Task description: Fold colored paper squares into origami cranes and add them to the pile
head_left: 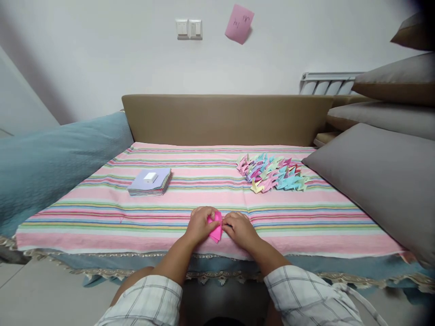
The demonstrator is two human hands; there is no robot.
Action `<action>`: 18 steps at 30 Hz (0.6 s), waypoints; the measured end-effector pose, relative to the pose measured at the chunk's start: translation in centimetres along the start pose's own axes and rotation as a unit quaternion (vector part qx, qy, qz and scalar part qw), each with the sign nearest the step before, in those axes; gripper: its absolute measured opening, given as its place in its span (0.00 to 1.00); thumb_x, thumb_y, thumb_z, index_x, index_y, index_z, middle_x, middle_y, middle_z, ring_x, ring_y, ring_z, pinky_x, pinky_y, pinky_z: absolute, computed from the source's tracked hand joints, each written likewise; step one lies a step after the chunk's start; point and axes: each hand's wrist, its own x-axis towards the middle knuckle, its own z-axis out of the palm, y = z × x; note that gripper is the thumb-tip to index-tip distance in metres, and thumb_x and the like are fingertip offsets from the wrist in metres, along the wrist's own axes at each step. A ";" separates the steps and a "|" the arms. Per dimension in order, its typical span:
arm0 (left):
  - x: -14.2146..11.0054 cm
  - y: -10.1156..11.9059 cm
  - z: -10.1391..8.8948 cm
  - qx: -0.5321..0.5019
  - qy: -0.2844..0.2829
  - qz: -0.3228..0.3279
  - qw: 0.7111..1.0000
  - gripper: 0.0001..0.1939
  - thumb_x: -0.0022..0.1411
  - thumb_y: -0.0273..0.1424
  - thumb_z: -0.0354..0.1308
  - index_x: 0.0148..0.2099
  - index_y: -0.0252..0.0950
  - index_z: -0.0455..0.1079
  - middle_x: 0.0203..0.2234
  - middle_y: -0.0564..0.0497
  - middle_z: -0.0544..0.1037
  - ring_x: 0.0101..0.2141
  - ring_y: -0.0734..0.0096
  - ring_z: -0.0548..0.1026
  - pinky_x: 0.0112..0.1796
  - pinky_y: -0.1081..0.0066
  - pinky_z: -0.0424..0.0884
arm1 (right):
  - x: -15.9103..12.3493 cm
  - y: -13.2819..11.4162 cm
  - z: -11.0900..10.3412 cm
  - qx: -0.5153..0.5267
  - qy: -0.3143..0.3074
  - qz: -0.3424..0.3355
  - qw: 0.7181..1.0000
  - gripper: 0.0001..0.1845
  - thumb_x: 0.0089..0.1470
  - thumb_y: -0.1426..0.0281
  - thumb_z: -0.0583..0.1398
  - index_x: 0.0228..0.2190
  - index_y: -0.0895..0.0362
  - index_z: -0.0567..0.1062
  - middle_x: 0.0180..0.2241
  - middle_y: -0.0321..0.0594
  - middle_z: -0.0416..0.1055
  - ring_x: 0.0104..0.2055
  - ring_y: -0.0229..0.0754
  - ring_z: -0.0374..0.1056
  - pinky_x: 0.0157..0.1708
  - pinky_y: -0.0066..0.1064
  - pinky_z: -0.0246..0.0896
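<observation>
Pink paper [216,232], one folded piece, over front of striped cloth [204,181]: left hand [201,225] fingers clamped on it, right hand [241,230] fingers pinching right edge. Wall note [239,24]: one, handwriting illegible. Switch plates [195,29]: two. Paper stack [162,181]: one. Folded paper shapes [272,175]: overlapping, uncountable.

Wall [112,59]: you had soft light above the backrest [224,120].
Pink note [239,25]: threw a faint shadow.
Top cushion [413,35]: dimmed, right of the backrest.

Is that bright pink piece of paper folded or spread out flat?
Folded: the small bright pink paper between the left hand and right hand shows stacked layers at its lower edge.
</observation>
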 end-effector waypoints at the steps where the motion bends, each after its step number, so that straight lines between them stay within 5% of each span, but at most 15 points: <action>1: 0.0 -0.1 -0.1 -0.007 -0.008 0.011 1.000 0.05 0.49 0.28 0.60 0.26 0.37 0.65 0.37 0.52 0.77 0.40 0.66 0.71 0.45 0.64 0.61 | 0.0 0.1 -0.1 0.005 -0.005 -0.002 1.000 0.05 0.53 0.69 0.60 0.33 0.52 0.77 0.37 0.37 0.72 0.40 0.41 0.63 0.40 0.33 0.53; 18: -0.5 -0.5 -0.9 -0.008 -0.057 0.058 0.997 0.08 0.50 0.37 0.64 0.33 0.41 0.74 0.42 0.50 0.75 0.45 0.64 0.71 0.50 0.62 0.59 | -0.1 -0.1 -0.5 0.026 -0.008 0.001 1.000 0.08 0.51 0.63 0.61 0.34 0.51 0.77 0.37 0.38 0.73 0.41 0.42 0.65 0.42 0.33 0.54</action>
